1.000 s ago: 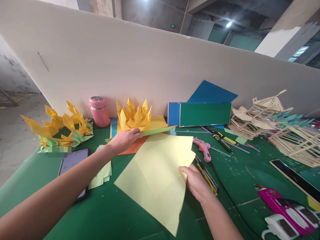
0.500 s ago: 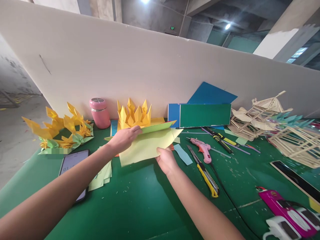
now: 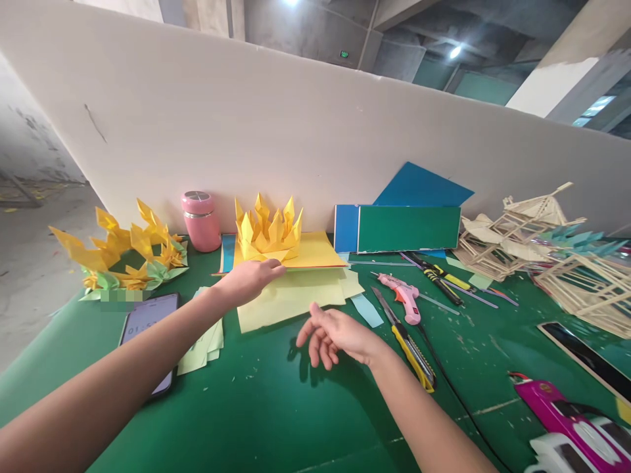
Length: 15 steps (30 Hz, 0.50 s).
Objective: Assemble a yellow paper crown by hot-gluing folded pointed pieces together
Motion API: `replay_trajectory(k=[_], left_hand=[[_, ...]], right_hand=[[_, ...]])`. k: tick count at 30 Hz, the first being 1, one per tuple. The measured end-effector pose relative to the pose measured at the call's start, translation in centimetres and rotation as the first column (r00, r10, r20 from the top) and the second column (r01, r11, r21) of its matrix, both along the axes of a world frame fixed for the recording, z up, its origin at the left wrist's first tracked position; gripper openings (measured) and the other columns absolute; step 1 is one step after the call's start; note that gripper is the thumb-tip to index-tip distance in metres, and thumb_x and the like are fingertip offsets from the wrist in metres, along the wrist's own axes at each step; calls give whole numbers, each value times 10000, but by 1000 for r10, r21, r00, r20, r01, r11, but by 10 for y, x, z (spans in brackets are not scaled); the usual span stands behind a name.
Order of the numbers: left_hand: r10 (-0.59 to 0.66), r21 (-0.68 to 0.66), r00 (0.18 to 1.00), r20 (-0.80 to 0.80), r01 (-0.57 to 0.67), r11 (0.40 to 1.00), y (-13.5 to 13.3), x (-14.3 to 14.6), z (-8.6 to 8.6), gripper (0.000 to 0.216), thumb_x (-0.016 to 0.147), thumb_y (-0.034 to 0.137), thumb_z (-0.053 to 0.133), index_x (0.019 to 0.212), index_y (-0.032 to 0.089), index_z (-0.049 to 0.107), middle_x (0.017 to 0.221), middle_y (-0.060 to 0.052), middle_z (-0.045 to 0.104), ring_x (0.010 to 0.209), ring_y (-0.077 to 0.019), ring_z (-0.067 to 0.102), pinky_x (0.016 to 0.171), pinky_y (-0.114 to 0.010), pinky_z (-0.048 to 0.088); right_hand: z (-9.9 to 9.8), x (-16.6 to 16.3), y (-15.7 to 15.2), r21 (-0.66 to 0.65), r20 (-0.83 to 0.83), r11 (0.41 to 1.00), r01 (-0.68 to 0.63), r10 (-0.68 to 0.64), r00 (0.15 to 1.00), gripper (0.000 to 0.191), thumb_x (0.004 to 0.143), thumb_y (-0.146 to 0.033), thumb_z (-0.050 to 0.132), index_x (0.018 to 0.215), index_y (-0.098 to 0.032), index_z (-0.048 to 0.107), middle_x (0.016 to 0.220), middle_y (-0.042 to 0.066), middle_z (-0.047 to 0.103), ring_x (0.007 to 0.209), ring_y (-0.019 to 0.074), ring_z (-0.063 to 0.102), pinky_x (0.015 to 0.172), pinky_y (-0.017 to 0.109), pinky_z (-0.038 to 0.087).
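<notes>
My left hand [image 3: 251,281] is at the front edge of a stack of coloured paper [image 3: 318,249], its fingers bent over the edge and its thumb hidden. A yellow folded-paper crown [image 3: 269,233] stands on that stack. Pale yellow paper sheets [image 3: 290,299] stick out from underneath, towards me. My right hand [image 3: 335,335] hovers over the green table just in front of these sheets, fingers loosely apart and holding nothing.
A second paper crown [image 3: 128,253], a phone [image 3: 148,322], paper scraps [image 3: 202,348] and a pink flask [image 3: 201,223] are left. Rightwards lie a yellow utility knife [image 3: 407,341], a pink glue gun [image 3: 401,295], pliers [image 3: 436,279], stick models [image 3: 497,243] and a magenta power strip [image 3: 557,407].
The coloured paper stack's raised front edge has come down over the pale yellow sheets. My right hand has let go of the pale sheet and drawn back towards me, opening.
</notes>
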<state>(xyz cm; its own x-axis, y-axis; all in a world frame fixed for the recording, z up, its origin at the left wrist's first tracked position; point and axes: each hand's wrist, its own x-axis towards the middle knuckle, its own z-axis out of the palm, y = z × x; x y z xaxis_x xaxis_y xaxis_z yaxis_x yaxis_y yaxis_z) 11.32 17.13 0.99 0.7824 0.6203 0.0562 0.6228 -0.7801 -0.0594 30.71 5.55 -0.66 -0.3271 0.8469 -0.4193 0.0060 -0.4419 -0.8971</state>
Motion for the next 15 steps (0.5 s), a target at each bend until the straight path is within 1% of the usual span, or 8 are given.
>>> replay_trajectory(k=[1, 2, 4, 5, 6, 10, 13, 15], left_hand=[[-3, -7, 1000, 2, 3, 1000, 0, 0, -2, 503, 725, -41, 384, 1106, 235, 561, 1035, -69, 643, 780, -182, 642, 603, -272, 449], [0, -13, 1000, 3, 0, 1000, -1, 0, -3, 498, 720, -39, 388, 1101, 232, 558, 1005, -69, 652, 761, -184, 641, 592, -270, 446], [22, -20, 1000, 0, -22, 1000, -2, 0, -4, 487, 713, -40, 383, 1098, 213, 542, 945, -74, 670, 710, -185, 637, 563, -268, 434], [39, -23, 999, -1, -39, 999, -4, 1, -4, 480, 714, -41, 376, 1097, 203, 531, 922, -76, 677, 687, -184, 635, 552, -267, 428], [56, -25, 998, 0, -56, 998, -5, 1, -4, 469, 721, -40, 368, 1095, 198, 521, 905, -76, 682, 669, -183, 634, 543, -265, 423], [108, -47, 994, 21, -107, 993, -7, -1, -4, 420, 773, -9, 345, 1116, 190, 481, 957, -87, 699, 681, -187, 652, 539, -264, 429], [124, -69, 992, 38, -121, 990, -6, -2, -6, 389, 804, 21, 348, 1134, 192, 465, 1031, -92, 695, 733, -196, 668, 563, -272, 449], [134, -79, 990, 47, -130, 988, -7, -2, -8, 359, 826, 42, 349, 1122, 201, 473, 1012, -83, 698, 738, -197, 672, 576, -276, 457]], right_hand=[[3, 3, -4, 89, 71, 996, 12, -19, 997, 420, 764, -543, 631, 667, -137, 670, 461, 14, 634, 328, 80, 498, 343, 174, 304], [5, 5, -5, 175, 103, 982, 73, -92, 990, 340, 744, -482, 681, 657, -153, 669, 471, -13, 627, 352, 69, 499, 365, 168, 316], [7, 4, 1, 254, 28, 920, 298, -315, 949, 179, 702, -318, 755, 652, -171, 665, 487, -47, 617, 386, 61, 505, 399, 164, 350], [7, 3, 6, 220, -45, 891, 397, -397, 917, 132, 705, -261, 756, 667, -171, 667, 499, -47, 624, 396, 63, 514, 411, 165, 372], [5, 0, 13, 167, -92, 885, 436, -426, 900, 114, 726, -245, 739, 689, -165, 667, 513, -35, 639, 398, 73, 531, 413, 172, 395], [-4, -18, 38, -8, -224, 897, 442, -432, 874, 190, 842, -295, 628, 762, -122, 631, 697, 89, 725, 585, 162, 688, 569, 267, 560], [-9, -32, 50, -69, -337, 872, 485, -477, 811, 171, 909, -271, 540, 824, -139, 610, 733, 65, 727, 733, 152, 717, 752, 279, 584], [-11, -39, 56, -95, -380, 852, 515, -509, 772, 129, 914, -219, 531, 849, -143, 612, 723, 49, 726, 748, 147, 718, 787, 280, 585]])
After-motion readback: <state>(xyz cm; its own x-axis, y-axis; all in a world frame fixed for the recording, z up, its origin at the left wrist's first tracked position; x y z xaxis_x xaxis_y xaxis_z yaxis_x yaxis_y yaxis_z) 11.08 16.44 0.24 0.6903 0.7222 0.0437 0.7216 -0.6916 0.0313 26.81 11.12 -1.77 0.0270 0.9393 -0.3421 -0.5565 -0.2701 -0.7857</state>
